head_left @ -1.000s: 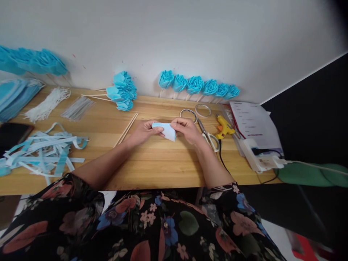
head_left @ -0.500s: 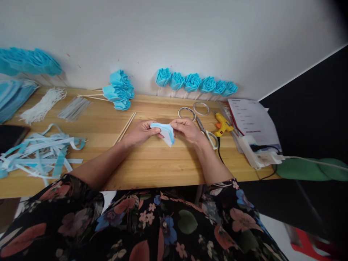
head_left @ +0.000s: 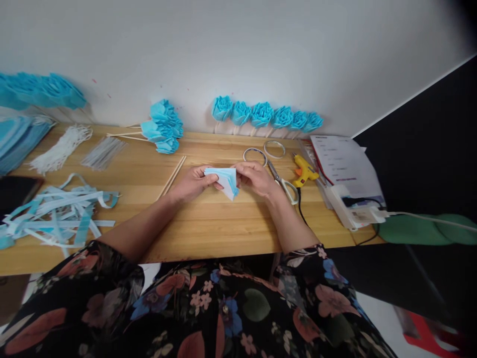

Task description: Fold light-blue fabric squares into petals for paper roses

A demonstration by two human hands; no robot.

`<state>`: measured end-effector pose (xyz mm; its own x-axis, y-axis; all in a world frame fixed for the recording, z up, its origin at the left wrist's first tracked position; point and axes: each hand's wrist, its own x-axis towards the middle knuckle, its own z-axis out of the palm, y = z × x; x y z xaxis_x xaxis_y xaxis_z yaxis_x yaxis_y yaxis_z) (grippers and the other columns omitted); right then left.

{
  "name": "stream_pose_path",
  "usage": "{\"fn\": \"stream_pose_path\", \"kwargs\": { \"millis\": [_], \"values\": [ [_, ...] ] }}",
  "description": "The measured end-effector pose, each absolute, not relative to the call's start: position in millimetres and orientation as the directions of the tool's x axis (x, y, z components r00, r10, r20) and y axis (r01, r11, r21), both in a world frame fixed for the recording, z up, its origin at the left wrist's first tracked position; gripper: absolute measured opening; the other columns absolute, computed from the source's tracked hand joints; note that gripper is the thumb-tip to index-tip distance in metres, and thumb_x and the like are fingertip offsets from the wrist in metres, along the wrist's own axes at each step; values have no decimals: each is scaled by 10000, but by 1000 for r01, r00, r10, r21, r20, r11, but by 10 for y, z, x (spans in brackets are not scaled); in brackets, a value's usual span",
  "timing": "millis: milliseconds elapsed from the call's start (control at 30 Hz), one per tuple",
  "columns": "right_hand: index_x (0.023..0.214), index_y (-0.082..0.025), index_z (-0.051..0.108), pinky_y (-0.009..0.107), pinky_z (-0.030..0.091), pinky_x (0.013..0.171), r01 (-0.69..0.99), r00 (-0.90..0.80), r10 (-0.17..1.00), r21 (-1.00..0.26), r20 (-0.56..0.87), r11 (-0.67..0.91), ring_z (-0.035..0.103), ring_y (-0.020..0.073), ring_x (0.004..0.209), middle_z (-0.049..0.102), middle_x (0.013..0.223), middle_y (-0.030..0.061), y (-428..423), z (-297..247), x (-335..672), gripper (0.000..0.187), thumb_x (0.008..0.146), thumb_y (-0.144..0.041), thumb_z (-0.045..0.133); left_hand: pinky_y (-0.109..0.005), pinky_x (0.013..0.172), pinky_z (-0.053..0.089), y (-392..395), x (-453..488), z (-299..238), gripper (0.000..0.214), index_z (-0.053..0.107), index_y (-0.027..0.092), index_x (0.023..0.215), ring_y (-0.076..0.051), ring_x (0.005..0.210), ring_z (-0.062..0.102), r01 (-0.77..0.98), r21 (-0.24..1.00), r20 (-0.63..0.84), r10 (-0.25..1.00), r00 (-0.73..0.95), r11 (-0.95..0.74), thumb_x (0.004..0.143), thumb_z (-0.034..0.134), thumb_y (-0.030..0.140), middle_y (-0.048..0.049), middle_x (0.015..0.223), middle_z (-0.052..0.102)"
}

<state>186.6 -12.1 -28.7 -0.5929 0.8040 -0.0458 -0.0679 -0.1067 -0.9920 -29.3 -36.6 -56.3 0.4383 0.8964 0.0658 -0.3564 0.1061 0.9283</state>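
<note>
Between my hands, above the middle of the wooden table, is a folded stack of light blue and white fabric (head_left: 227, 182), with layered edges and a corner pointing down. My left hand (head_left: 196, 183) pinches its left end, thumb on top. My right hand (head_left: 255, 177) has its fingers closed at the upper right corner; the fingertips are partly hidden behind the fabric. To the left of my left hand lie two thin wooden sticks (head_left: 171, 177). Just right of my right hand are scissors (head_left: 285, 185) with pale handles and two rolls of tape (head_left: 255, 157).
Blue fabric flowers (head_left: 262, 115) on sticks lean against the wall; more blue flowers (head_left: 163, 127) lie bundled. At left are cut strips (head_left: 59, 211), white cords (head_left: 61, 148), thin wires (head_left: 103, 152) and stacked blue sheets (head_left: 20, 141). A yellow glue gun (head_left: 305, 170) and power strip (head_left: 346, 209) stand right.
The fabric's top right corner now stands up flatter and squarer beside my right fingers. Both hands stay in nearly the same place, and the view has shifted slightly.
</note>
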Motion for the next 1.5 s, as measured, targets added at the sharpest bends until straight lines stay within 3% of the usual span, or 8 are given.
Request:
{"fn": "stream_pose_path", "kwargs": {
  "millis": [167,367,467,567,667,1033,1367,1500],
  "values": [
    [1110,-200,726,263,491,692,-42,-503,862,-998,57,41,601,138,757,686,899,39,-117,-262,1844,531,856,-654,617,-282,725,585,-325,-276,-593,437,752,126,923,-169,794,711,-392,905,-13,934,356,162,681,888,464,-71,892,768],
    [1501,-272,435,304,500,806,111,-505,846,-959,171,261,610,177,925,638,1169,55,-161,-227,1778,838,781,-565,749,-294,750,574,-292,-273,-608,428,743,115,897,-165,792,698,-413,900,-52,976,214,138,656,901,431,-71,883,763],
    [1354,-244,582,307,485,794,271,-420,888,-908,186,319,593,166,858,650,1060,38,-173,-238,1737,644,782,-485,753,-318,778,566,-289,-272,-621,429,738,113,907,-167,777,690,-378,918,-53,981,185,121,662,891,430,-71,881,760],
    [865,-187,670,265,405,661,367,-341,917,-868,208,333,485,122,679,555,742,-19,-158,-276,1716,256,815,-437,698,-308,790,555,-300,-265,-634,401,742,123,911,-155,770,680,-328,938,-49,981,188,110,680,879,422,-55,881,755],
    [649,-192,514,252,303,578,347,-307,929,-885,206,310,372,97,604,416,631,-51,-129,-323,1719,361,817,-461,687,-290,784,551,-318,-246,-633,381,740,133,929,-146,768,675,-304,948,-31,980,196,91,686,880,391,-41,878,751],
    [815,-181,662,248,415,648,-109,-365,931,-992,-24,-69,516,112,670,615,746,-19,-98,-416,1707,425,691,-563,802,-218,648,593,-325,-221,-569,414,739,129,960,-147,762,711,-521,829,-34,949,313,201,677,899,387,-73,953,774],
    [943,-196,636,252,445,673,106,-413,907,-984,89,144,563,132,746,625,816,-24,-71,-396,1746,369,731,-444,809,-264,729,604,-288,-237,-642,369,722,122,987,-157,830,715,-474,871,-20,973,230,130,723,865,337,-76,996,767],
    [862,-186,610,232,416,611,69,-394,916,-992,70,105,536,114,675,605,749,-33,-63,-419,1718,395,705,-478,825,-256,703,604,-286,-228,-640,389,725,120,980,-168,832,719,-479,867,-28,972,235,140,706,878,351,-87,1015,769]
  ]
}}
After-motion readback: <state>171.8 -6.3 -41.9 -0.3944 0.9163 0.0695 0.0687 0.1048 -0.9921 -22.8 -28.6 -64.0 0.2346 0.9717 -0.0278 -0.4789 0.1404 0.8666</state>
